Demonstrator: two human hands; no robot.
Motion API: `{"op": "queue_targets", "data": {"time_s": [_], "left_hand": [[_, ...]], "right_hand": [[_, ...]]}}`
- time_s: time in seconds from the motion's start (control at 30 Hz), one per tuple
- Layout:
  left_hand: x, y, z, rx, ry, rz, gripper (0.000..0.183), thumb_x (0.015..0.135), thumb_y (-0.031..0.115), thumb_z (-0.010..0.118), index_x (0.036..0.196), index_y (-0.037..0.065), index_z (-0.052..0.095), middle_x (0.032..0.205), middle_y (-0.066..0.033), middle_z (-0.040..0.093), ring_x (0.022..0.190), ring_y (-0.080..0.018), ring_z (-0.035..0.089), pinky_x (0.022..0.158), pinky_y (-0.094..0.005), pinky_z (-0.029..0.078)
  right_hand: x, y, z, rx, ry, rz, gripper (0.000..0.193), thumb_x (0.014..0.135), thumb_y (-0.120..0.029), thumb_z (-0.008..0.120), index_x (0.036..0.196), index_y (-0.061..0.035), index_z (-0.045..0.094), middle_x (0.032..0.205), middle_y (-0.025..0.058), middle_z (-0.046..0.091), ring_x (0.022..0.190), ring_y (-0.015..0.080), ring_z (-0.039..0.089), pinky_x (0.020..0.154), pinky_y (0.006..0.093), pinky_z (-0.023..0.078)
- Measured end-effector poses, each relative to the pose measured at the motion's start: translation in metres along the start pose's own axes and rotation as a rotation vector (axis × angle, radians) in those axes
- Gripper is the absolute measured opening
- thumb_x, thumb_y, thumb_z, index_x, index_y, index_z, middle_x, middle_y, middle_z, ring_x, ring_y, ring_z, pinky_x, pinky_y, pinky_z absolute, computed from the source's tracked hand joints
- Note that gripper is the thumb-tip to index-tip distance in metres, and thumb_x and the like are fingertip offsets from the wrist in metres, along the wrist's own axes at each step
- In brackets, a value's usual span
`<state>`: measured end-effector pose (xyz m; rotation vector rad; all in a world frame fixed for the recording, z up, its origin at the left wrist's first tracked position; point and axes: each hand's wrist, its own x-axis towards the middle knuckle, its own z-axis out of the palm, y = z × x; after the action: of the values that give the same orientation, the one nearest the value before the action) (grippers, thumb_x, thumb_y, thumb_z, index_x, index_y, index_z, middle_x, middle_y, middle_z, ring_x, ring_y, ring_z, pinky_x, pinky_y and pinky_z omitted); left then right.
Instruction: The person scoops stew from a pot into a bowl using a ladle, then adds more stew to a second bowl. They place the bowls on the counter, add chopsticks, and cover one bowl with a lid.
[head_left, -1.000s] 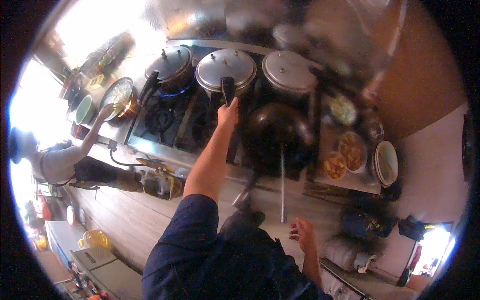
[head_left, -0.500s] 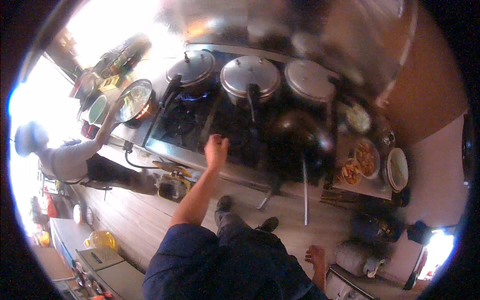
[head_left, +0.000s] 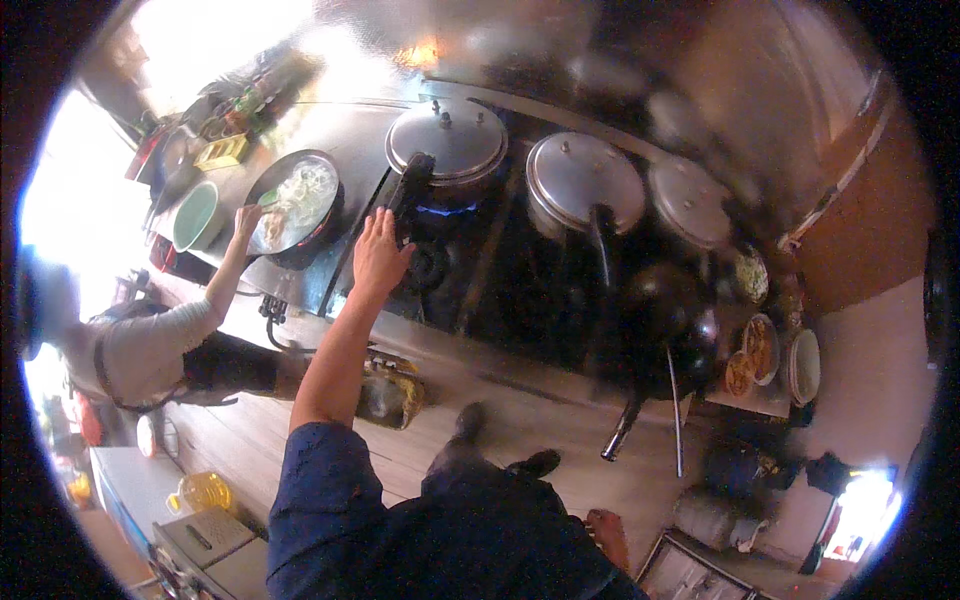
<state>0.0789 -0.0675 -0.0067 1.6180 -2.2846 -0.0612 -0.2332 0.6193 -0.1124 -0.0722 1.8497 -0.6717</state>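
Here, nearest, the right hand (head_left: 607, 538) is seen low beside the person's dark-clothed body, well apart from the stove (head_left: 455, 340). It is blurred and partly hidden, so how far its fingers are spread, and whether anything is held, cannot be told. The left hand (head_left: 380, 252) is stretched forward to the stove's left part, palm down, its fingers straightened and its thumb set apart to the right; nothing is seen gripped. Just beside its fingertips, the black handle (head_left: 408, 190) of a lidded metal pot (head_left: 450, 140) is shown; whether it is touched cannot be told. The pot itself is placed beyond the left hand and slightly to its right, over a blue flame (head_left: 446, 211), and is well apart from the right hand. To the right, a black wok (head_left: 655, 320) is set at the stove's front, with a metal rod (head_left: 675, 415) before it. Two more lidded pots, a middle pot (head_left: 585, 180) and a right pot (head_left: 690, 202), are lined up behind. At the far left, food in a wide pan (head_left: 310, 195) is being handled by a co-worker (head_left: 150, 345), and a green bowl (head_left: 197, 217) is placed nearby. Farthest back, a shiny metal wall (head_left: 560, 85) is seen.
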Motion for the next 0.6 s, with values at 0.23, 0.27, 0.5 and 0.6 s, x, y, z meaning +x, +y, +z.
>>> {"op": "queue_targets", "data": {"time_s": [0.23, 0.27, 0.5, 0.6], "left_hand": [[-0.103, -0.013, 0.022, -0.354, 0.163, -0.204, 0.018, 0.095, 0.024, 0.065, 0.102, 0.008, 0.062, 0.1, -0.0151, 0.067, 0.087, -0.0391, 0.064, 0.075, -0.0484, 0.051], [-0.13, -0.012, 0.031, -0.373, 0.158, -0.204, 0.017, 0.095, 0.024, 0.065, 0.094, 0.008, 0.061, 0.09, -0.014, 0.068, 0.078, -0.0394, 0.064, 0.068, -0.0494, 0.05], [-0.269, -0.031, 0.127, -0.501, -0.596, -0.27, 0.032, 0.096, 0.037, 0.06, 0.101, 0.007, 0.069, 0.088, -0.0197, 0.072, 0.09, -0.0413, 0.069, 0.079, -0.051, 0.054], [-0.274, -0.054, 0.192, -0.507, -0.59, -0.413, 0.028, 0.096, 0.031, 0.059, 0.104, 0.006, 0.069, 0.09, -0.0202, 0.072, 0.091, -0.0418, 0.069, 0.077, -0.0512, 0.054]], "right_hand": [[0.044, -0.055, 0.059, -0.15, 0.03, -0.021, 0.031, 0.091, -0.025, 0.071, 0.113, -0.0039, 0.068, 0.092, 0.0143, 0.073, 0.07, 0.0275, 0.072, 0.062, 0.0421, 0.06], [0.061, -0.064, 0.076, -0.084, -0.014, 0.0, 0.032, 0.091, -0.026, 0.07, 0.113, -0.0035, 0.069, 0.095, 0.0164, 0.074, 0.075, 0.0297, 0.073, 0.066, 0.0434, 0.06], [0.178, -0.126, 0.277, -0.166, -0.549, -0.227, 0.028, 0.099, -0.022, 0.064, 0.122, -0.0073, 0.063, 0.078, 0.0045, 0.065, 0.059, 0.0132, 0.061, 0.05, 0.0322, 0.049], [0.232, -0.16, 0.362, -0.06, -0.493, -0.095, 0.031, 0.098, -0.022, 0.064, 0.124, -0.0059, 0.061, 0.087, 0.0048, 0.067, 0.062, 0.0167, 0.064, 0.05, 0.0315, 0.051]]}}
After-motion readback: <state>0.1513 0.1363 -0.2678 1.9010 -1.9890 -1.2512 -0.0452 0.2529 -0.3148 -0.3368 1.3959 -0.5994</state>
